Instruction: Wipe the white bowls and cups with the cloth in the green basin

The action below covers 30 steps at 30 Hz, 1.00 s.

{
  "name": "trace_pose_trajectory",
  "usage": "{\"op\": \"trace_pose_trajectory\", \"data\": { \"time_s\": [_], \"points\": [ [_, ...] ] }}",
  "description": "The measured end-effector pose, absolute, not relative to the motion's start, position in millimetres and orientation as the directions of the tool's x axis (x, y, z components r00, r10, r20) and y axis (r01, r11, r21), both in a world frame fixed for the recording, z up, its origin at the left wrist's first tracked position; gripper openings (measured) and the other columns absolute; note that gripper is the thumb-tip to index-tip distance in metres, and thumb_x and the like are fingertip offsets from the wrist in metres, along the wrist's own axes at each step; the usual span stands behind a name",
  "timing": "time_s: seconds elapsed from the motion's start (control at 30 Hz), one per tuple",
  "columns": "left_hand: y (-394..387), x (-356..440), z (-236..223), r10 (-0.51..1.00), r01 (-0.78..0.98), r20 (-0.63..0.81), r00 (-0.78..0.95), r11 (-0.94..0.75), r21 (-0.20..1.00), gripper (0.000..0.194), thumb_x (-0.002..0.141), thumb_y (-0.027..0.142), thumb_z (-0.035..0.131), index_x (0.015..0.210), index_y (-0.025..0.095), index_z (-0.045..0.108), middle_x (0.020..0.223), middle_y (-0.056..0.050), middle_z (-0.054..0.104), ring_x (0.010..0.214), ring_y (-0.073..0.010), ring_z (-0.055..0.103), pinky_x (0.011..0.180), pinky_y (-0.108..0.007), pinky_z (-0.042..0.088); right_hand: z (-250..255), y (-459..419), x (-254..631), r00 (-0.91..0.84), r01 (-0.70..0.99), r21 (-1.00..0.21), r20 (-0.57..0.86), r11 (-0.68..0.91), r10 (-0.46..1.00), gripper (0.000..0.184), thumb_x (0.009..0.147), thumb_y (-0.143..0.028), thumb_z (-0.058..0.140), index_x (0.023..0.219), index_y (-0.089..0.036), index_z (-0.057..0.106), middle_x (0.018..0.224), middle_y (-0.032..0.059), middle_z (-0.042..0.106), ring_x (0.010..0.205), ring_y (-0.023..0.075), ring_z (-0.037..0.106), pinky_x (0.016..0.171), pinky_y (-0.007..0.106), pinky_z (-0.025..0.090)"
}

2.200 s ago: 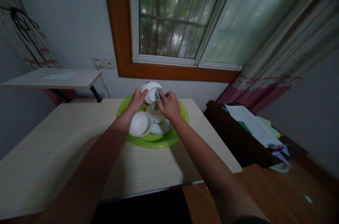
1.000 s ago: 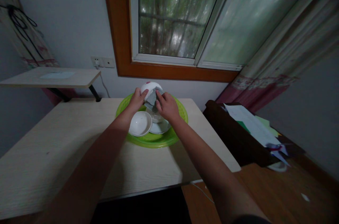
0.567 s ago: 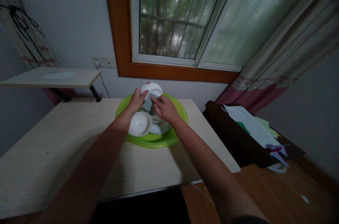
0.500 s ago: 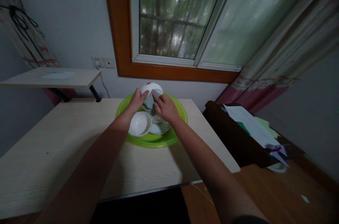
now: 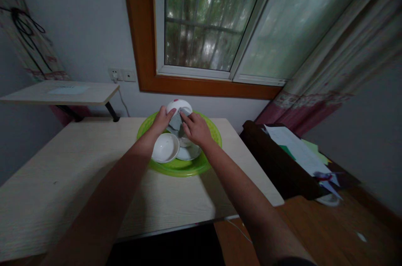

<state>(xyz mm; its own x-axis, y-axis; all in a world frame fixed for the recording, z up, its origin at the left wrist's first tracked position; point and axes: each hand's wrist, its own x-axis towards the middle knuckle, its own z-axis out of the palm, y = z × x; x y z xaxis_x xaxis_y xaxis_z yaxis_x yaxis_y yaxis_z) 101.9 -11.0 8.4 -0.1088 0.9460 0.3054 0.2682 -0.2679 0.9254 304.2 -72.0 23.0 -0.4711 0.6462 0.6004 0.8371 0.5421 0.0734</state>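
Above a round green plastic basin (image 5: 166, 169), my left hand (image 5: 162, 119) grips a white bowl (image 5: 174, 104) with a pink-red mark on its outside. The bowl is tilted, its outer side facing up. A grey cloth (image 5: 176, 122) lies against it, and my right hand (image 5: 197, 127) closes on this cloth, pressing it to the bowl. Below my hands, a second white bowl (image 5: 165, 148) stands upright in the basin at the left. Beside it lies a white plate (image 5: 189, 153), partly covered by another white dish under my right hand.
The basin sits on a pale wooden table (image 5: 84, 186) against the wall below a window. A raised shelf (image 5: 94, 92) stands at the table's left. To the right, a dark brown piece of furniture (image 5: 266, 165) holds papers (image 5: 298, 148).
Both hands stay at the bowl with almost no movement. The cloth's folds look slightly different; the whole view has shifted a little.
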Motion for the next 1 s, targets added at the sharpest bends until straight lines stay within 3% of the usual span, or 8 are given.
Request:
{"op": "trace_pose_trajectory", "data": {
  "time_s": [0.07, 0.17, 0.3, 0.47, 0.63, 0.83, 0.9, 1.0],
  "points": [
    [-11, 103, 9, 0.953, 0.247, 0.293, -0.074, -0.267, 0.932, 0.035, 0.092, 0.055, 0.066, 0.096, 0.024, 0.050, 0.087, -0.002, 0.065, 0.078, -0.0177, 0.064, 0.063, -0.026, 0.050, 24, -72, 304, -0.386, 0.883, 0.040, 0.629, 0.468, 0.675, 0.052, 0.110, -0.038, 0.044, 0.159, -0.021, 0.049, 0.116, 0.0140, 0.064, 0.102, 0.0295, 0.055, 0.089, 0.041, 0.047],
    [-9, 104, 9, 0.971, 0.163, 0.231, -0.065, -0.218, 0.962, 0.036, 0.094, 0.056, 0.063, 0.103, 0.024, 0.048, 0.098, -0.004, 0.068, 0.079, -0.0173, 0.066, 0.060, -0.025, 0.051, 23, -70, 305, -0.322, 0.909, 0.010, 0.654, 0.417, 0.685, 0.048, 0.111, -0.036, 0.041, 0.149, -0.015, 0.059, 0.111, 0.0160, 0.066, 0.102, 0.0310, 0.055, 0.090, 0.043, 0.047],
    [-6, 103, 7, 0.970, 0.125, 0.230, -0.080, -0.219, 0.968, 0.041, 0.091, 0.058, 0.066, 0.105, 0.024, 0.047, 0.108, -0.006, 0.069, 0.087, -0.0192, 0.069, 0.061, -0.026, 0.052, 20, -70, 306, -0.430, 0.853, 0.033, 0.612, 0.521, 0.664, 0.045, 0.111, -0.034, 0.038, 0.131, -0.015, 0.073, 0.102, 0.0150, 0.070, 0.099, 0.0301, 0.057, 0.090, 0.044, 0.048],
    [-5, 100, 3, 0.952, 0.232, 0.298, -0.076, -0.274, 0.933, 0.038, 0.091, 0.057, 0.066, 0.099, 0.024, 0.049, 0.095, -0.004, 0.066, 0.082, -0.0186, 0.065, 0.064, -0.027, 0.049, 20, -72, 306, -0.526, 0.783, 0.044, 0.580, 0.621, 0.622, 0.045, 0.112, -0.037, 0.039, 0.143, -0.020, 0.067, 0.106, 0.0124, 0.072, 0.101, 0.0288, 0.059, 0.092, 0.043, 0.049],
    [-6, 102, 4, 0.950, 0.283, 0.301, -0.085, -0.267, 0.921, 0.036, 0.090, 0.055, 0.068, 0.095, 0.023, 0.050, 0.088, -0.002, 0.064, 0.079, -0.0187, 0.063, 0.063, -0.027, 0.048, 22, -70, 306, -0.363, 0.854, -0.050, 0.655, 0.517, 0.663, 0.050, 0.113, -0.038, 0.031, 0.148, -0.020, 0.062, 0.112, 0.0150, 0.073, 0.101, 0.0293, 0.061, 0.094, 0.045, 0.049],
    [-6, 103, 7, 0.963, 0.178, 0.257, -0.087, -0.239, 0.955, 0.039, 0.091, 0.053, 0.068, 0.104, 0.023, 0.047, 0.109, -0.007, 0.067, 0.086, -0.0186, 0.068, 0.057, -0.024, 0.050, 19, -70, 305, -0.316, 0.900, -0.058, 0.595, 0.432, 0.739, 0.062, 0.114, -0.042, 0.027, 0.102, -0.017, 0.082, 0.088, 0.0137, 0.075, 0.085, 0.0246, 0.067, 0.082, 0.037, 0.051],
    [-4, 102, 5, 0.961, 0.189, 0.261, -0.088, -0.241, 0.952, 0.039, 0.091, 0.054, 0.067, 0.104, 0.024, 0.047, 0.109, -0.007, 0.067, 0.085, -0.0187, 0.068, 0.056, -0.024, 0.049, 19, -72, 305, -0.404, 0.866, -0.034, 0.538, 0.498, 0.740, 0.059, 0.114, -0.042, 0.029, 0.110, -0.017, 0.082, 0.095, 0.0128, 0.077, 0.087, 0.0236, 0.068, 0.081, 0.035, 0.052],
    [-1, 100, 1, 0.956, 0.242, 0.284, -0.076, -0.258, 0.935, 0.036, 0.091, 0.053, 0.067, 0.101, 0.024, 0.048, 0.097, -0.004, 0.065, 0.080, -0.0175, 0.065, 0.058, -0.024, 0.047, 20, -75, 305, -0.500, 0.816, -0.015, 0.483, 0.578, 0.719, 0.050, 0.113, -0.040, 0.033, 0.139, -0.022, 0.071, 0.112, 0.0105, 0.077, 0.095, 0.0229, 0.070, 0.084, 0.033, 0.052]
  ]
}}
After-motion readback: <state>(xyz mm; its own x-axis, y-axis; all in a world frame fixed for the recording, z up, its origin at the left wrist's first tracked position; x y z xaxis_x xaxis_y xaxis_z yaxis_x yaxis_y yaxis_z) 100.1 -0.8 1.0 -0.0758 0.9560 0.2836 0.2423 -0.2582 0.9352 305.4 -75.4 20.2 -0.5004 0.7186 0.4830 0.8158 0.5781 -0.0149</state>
